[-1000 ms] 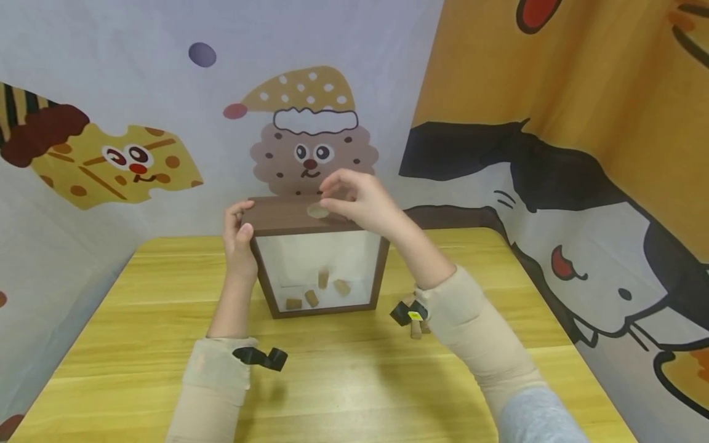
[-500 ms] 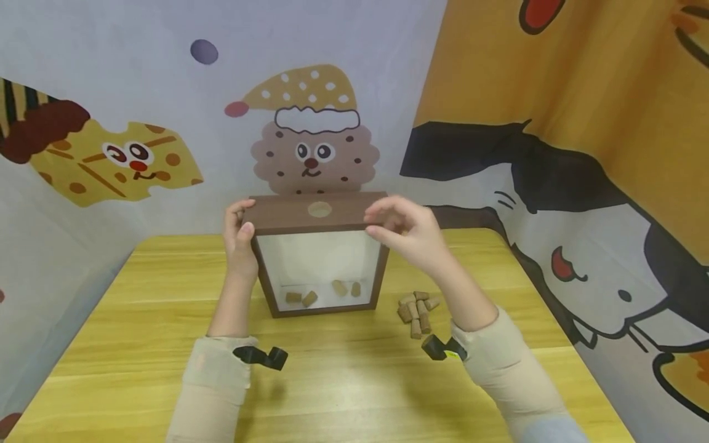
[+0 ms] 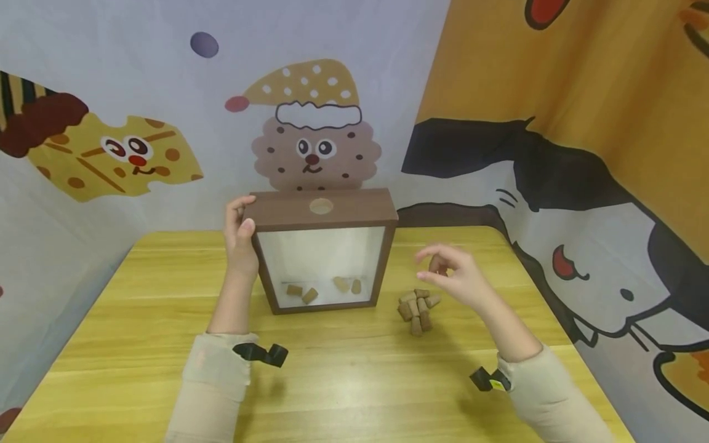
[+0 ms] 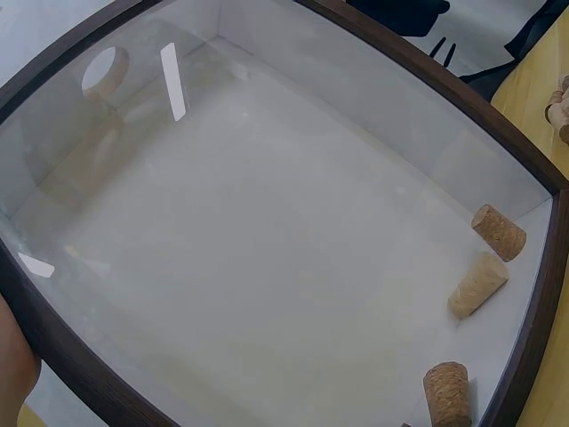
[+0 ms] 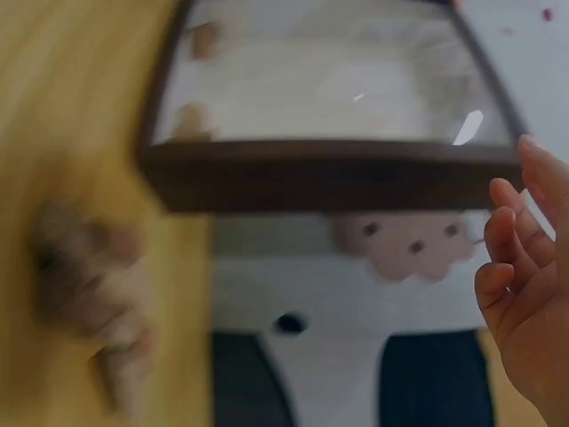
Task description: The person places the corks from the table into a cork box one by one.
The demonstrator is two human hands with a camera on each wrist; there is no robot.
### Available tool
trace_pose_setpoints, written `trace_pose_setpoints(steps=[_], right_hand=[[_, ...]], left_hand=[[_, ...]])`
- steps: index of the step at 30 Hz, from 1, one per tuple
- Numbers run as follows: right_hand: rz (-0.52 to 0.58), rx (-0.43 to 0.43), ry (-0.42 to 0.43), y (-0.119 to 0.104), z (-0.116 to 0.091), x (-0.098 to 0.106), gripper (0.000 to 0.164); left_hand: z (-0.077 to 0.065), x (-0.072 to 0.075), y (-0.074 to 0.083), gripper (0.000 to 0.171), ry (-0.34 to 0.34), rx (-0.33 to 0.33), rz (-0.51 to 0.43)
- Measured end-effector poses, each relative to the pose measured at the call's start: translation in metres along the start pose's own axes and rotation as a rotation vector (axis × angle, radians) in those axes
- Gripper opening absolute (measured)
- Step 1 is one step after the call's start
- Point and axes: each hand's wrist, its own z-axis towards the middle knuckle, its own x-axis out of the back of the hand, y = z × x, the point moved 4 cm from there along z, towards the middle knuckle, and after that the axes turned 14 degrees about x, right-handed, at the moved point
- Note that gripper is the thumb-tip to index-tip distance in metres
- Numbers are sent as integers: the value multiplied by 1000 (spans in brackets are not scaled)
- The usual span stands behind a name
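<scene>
A brown wooden box (image 3: 388,264) with a clear front and a round hole (image 3: 321,206) in its top stands upright on the table. My left hand (image 3: 240,243) grips its upper left corner, thumb at the front edge. Several corks lie on the box floor, among them one cork (image 4: 499,233) seen through the pane in the left wrist view. My right hand (image 3: 451,274) hangs in the air to the right of the box, fingers loosely bent and holding nothing. Just below and left of it a pile of corks (image 3: 414,309) lies on the table.
The yellow wood-grain table (image 3: 332,381) spreads in front of the box. Behind and to the right hangs a cartoon-printed cloth (image 3: 471,61), close to the table's far edge. Small black cameras are strapped at both wrists.
My right hand has moved away from the hole, right and down toward the cork pile. A cork seen mid-fall inside the box now lies on its floor. The left hand keeps its grip.
</scene>
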Motion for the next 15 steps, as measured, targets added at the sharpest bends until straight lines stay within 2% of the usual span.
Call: trace_pose_setpoints(steps=[7, 10, 15], right_hand=[[-94, -176, -143, 12, -30, 5, 26], [-89, -248, -183, 35, -51, 6, 27], [-64, -321, -241, 76, -82, 6, 30]], left_hand=[[1, -1, 0, 56, 10, -12, -9], [0, -1, -1, 56, 12, -15, -9], [1, 0, -2, 55, 15, -12, -10]])
